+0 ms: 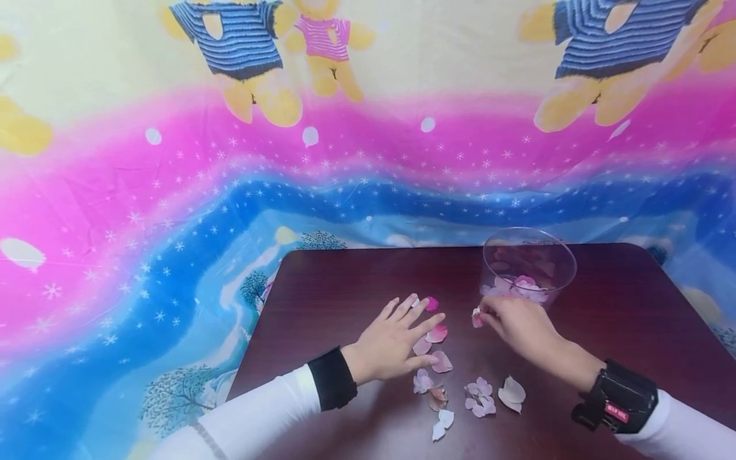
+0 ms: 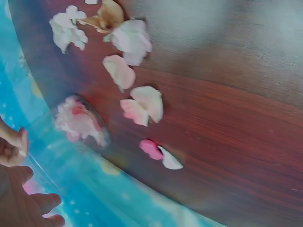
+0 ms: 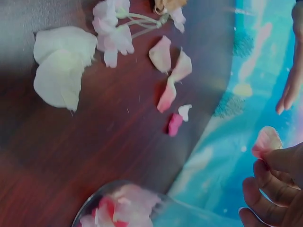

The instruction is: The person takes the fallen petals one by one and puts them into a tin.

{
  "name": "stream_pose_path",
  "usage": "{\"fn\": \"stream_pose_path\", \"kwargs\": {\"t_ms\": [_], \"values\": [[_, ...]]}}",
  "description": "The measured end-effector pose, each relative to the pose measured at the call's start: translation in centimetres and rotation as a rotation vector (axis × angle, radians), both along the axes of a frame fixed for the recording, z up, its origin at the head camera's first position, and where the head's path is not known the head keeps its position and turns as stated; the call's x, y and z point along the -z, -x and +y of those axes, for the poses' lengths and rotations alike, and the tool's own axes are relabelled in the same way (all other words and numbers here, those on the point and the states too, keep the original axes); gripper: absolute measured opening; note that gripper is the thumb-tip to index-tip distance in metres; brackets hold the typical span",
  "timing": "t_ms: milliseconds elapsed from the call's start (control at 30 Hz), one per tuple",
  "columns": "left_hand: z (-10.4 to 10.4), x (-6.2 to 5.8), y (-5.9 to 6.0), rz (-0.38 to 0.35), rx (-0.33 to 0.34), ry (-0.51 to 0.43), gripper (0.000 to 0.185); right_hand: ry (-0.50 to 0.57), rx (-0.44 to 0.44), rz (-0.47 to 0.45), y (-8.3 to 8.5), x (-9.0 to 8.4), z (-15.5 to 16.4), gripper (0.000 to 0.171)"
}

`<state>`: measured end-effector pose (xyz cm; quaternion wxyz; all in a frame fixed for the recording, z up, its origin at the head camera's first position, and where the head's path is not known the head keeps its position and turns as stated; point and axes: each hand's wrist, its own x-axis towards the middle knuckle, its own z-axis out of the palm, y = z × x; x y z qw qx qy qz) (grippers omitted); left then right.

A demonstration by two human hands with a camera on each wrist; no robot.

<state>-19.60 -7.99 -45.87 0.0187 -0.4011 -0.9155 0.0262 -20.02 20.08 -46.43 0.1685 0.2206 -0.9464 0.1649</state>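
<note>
My left hand [image 1: 409, 333] lies flat on the dark wooden table [image 1: 339, 287] with its fingers spread. It touches the loose pink and white petals [image 1: 437, 333] beside it. My right hand [image 1: 489, 317] pinches a small pale pink petal [image 1: 476, 318] just above the table, in front of a clear plastic cup [image 1: 529, 262] that holds several petals. In the right wrist view the pinched petal [image 3: 266, 141] sticks up from my curled fingers [image 3: 272, 187], and the cup [image 3: 125, 205] sits at the bottom. The left wrist view shows the cup [image 2: 78, 122] and scattered petals [image 2: 142, 105].
More petals [image 1: 480, 393] and a large white one [image 1: 512, 391] lie near the table's front edge. A bright cloth [image 1: 172, 211] printed with bears hangs behind and drapes around the table. The table's left edge is close to my left hand.
</note>
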Motion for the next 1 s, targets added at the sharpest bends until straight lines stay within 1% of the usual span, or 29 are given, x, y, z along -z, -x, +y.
{"fn": "stream_pose_path", "kwargs": {"t_ms": [133, 267, 533, 633, 700, 767, 833, 900, 1000], "values": [[1.0, -0.5, -0.5, 0.01, 0.034, -0.003, 0.074, -0.005, 0.016, 0.026, 0.2, -0.8, 1.1, 0.017], [1.6, -0.9, -0.7, 0.004, 0.046, -0.001, 0.074, -0.006, 0.044, 0.038, 0.3, -1.9, 2.0, 0.015], [2.0, -1.1, -0.3, -0.032, 0.029, 0.004, 0.077, 0.026, 0.093, 0.064, 0.6, -3.6, 3.6, 0.008], [1.9, -1.0, -0.2, -0.021, 0.027, 0.015, 0.077, 0.05, 0.132, 0.073, 1.1, -4.6, 4.4, 0.004], [1.8, -0.9, -0.1, -0.006, 0.023, 0.021, 0.077, 0.066, 0.171, 0.073, 1.7, -5.1, 5.2, 0.004], [1.6, -0.8, -0.1, 0.0, 0.019, 0.029, 0.076, 0.067, 0.212, 0.073, 2.4, -5.4, 6.1, 0.008], [1.5, -0.6, 0.0, -0.003, 0.015, 0.031, 0.076, 0.042, 0.249, 0.056, 3.1, -5.2, 7.0, 0.015], [1.4, -0.6, -0.1, -0.013, 0.017, 0.032, 0.076, -0.02, 0.263, 0.018, 3.7, -4.7, 7.9, 0.025], [1.3, -0.6, -0.2, -0.022, 0.022, 0.029, 0.076, -0.131, 0.253, -0.059, 4.1, -3.7, 8.9, 0.046]]}}
